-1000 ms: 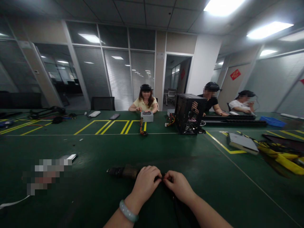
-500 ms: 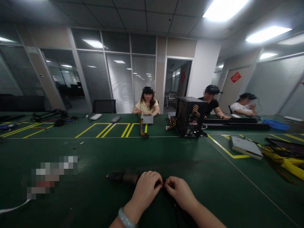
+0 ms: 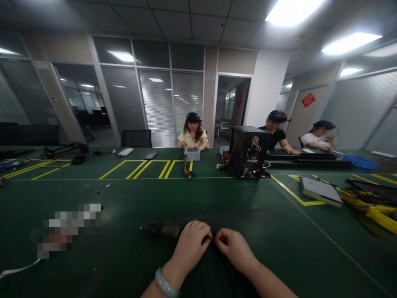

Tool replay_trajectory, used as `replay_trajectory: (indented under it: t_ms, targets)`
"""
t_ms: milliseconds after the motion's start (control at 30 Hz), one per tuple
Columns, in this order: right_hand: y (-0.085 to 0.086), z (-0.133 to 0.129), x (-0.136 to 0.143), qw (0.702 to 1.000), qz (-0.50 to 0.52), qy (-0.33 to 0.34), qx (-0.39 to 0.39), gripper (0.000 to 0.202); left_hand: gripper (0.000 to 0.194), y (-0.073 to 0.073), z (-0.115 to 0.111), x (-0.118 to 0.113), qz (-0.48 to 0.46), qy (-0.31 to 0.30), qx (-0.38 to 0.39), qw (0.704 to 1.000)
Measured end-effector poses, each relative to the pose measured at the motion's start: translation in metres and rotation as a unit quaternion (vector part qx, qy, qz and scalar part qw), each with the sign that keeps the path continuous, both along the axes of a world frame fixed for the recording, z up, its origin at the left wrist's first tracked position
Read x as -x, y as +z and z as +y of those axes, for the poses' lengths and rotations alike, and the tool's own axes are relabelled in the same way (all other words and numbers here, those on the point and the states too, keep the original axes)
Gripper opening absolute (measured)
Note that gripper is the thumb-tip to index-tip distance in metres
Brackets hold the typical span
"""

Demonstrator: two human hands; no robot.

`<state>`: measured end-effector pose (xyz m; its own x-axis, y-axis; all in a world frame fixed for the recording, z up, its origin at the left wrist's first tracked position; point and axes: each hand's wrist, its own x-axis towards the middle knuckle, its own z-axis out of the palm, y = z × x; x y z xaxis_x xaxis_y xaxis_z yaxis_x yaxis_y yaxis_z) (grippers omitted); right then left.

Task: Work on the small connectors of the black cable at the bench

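A dark cylindrical tool lies on the green table, its narrow tip to the left. My left hand rests at the tool's right end, fingers curled and thumb bent in, covering that end. Close to its right, my right hand pinches with thumb and forefinger at a small dark piece between the two hands, too dark to make out. A dark cable runs down below my right hand toward the near edge of the view.
A blurred-out item with a white strap lies at left. Further back stand a black computer case and a grey power supply. A flat grey box is at right. Three people sit across the table.
Both my hands stay nearly in place, with fingers still curled close together. The whole view has shifted very slightly.
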<state>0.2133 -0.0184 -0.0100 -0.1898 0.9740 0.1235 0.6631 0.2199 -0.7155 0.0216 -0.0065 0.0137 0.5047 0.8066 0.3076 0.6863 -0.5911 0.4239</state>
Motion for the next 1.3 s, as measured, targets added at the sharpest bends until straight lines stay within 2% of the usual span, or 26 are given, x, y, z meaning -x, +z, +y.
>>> replay_trajectory:
  t_ms: [167, 400, 700, 1033, 1200, 1300]
  targets:
    - [0.002, -0.002, 0.002, 1.000, -0.022, -0.001, -0.011, 0.013, 0.015, 0.001, -0.003, -0.002, -0.004, -0.007, -0.034, 0.999]
    - [0.002, -0.005, 0.003, 0.996, -0.074, -0.017, -0.036, 0.011, 0.016, -0.004, -0.002, -0.006, -0.004, 0.011, -0.012, 1.000]
    - [0.007, -0.005, 0.001, 0.997, -0.075, -0.002, -0.025, 0.013, 0.014, -0.001, 0.002, -0.002, 0.003, -0.012, 0.004, 1.000]
    - [0.011, -0.006, 0.004, 0.999, -0.041, 0.005, -0.011, 0.015, 0.010, 0.006, -0.003, -0.004, 0.015, -0.010, 0.007, 1.000]
    - [0.009, -0.005, 0.003, 1.000, -0.002, 0.002, 0.020, 0.011, 0.008, 0.005, -0.002, -0.004, 0.013, -0.009, 0.016, 1.000]
    - [0.007, -0.005, 0.002, 1.000, -0.006, -0.004, 0.012, 0.010, 0.008, 0.003, 0.000, -0.005, 0.016, -0.009, 0.011, 1.000]
